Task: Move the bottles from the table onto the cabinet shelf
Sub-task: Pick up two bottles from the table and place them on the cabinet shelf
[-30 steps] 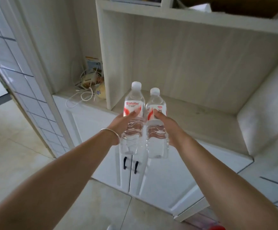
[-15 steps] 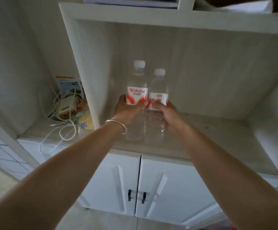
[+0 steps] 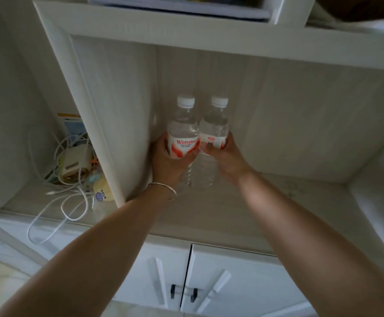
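Two clear water bottles with white caps and red-and-white labels stand side by side deep in the cabinet's open shelf (image 3: 278, 202), near its left wall. My left hand (image 3: 165, 163) grips the left bottle (image 3: 182, 131) around its label. My right hand (image 3: 227, 159) grips the right bottle (image 3: 214, 129) the same way. Both bottles are upright and touch each other. Their bases are at the shelf surface or just above it; I cannot tell which.
A vertical white panel (image 3: 99, 143) bounds the shelf on the left. Beyond it lies a tangle of white cables and a charger (image 3: 72, 165). A white cushion-like object (image 3: 378, 202) fills the shelf's right end. Two cabinet doors (image 3: 186, 284) sit below.
Both hands have carried the bottles forward, from in front of the cabinet into the shelf, toward its back left corner. The view has moved closer to the cabinet.
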